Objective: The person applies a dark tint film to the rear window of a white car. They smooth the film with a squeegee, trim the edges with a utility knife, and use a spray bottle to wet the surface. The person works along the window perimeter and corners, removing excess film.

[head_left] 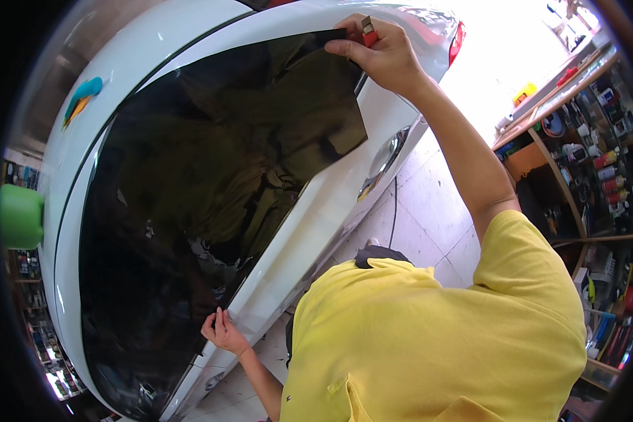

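A large sheet of dark window film (211, 162) lies over the side glass of a white car (295, 243). Its loose right end sticks out past the glass, over the body. With thumb and fingers my right hand (390, 63) pinches the film's upper right corner. A small red tool with a metal end (369, 32) is also held in that hand; it may be a cutter, but most of it is hidden. Lower down, my left hand (224, 333) is closed at the film's lower edge, by the window sill, fingertips pressed together on it.
On the car roof rest a teal and orange tool (83, 102) and, farther left, a green tub (21, 216). Cluttered shelves (605, 162) stand at the right. A dark cable (394, 211) crosses the tiled floor (429, 211). The door handle (387, 162) juts out below the film.
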The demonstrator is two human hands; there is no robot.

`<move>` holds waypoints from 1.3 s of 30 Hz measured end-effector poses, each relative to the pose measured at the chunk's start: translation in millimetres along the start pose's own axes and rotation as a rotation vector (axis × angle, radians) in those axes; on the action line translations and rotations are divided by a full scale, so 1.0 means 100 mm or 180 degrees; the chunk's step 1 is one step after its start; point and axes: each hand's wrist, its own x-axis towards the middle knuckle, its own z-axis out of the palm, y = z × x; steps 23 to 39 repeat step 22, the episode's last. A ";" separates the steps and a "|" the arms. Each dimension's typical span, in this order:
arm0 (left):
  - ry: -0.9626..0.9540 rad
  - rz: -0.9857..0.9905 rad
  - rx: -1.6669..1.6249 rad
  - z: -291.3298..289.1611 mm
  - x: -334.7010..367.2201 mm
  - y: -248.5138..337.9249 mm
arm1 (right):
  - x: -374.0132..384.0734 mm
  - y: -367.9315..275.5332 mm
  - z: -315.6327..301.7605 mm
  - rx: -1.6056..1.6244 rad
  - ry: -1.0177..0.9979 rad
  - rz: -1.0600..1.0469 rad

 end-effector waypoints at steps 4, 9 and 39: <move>-0.0026 -0.0041 -0.0015 0.00 0.01 0.03 | -0.06 0.18 0.23 0.0793 0.0301 0.0891; -0.0045 -0.0075 0.0064 -0.01 0.02 0.06 | -0.50 0.41 0.40 0.0338 -0.0961 0.1573; -0.0173 -0.0067 0.0075 -0.05 0.04 0.10 | -1.06 0.56 0.56 -0.0402 -0.0885 0.1660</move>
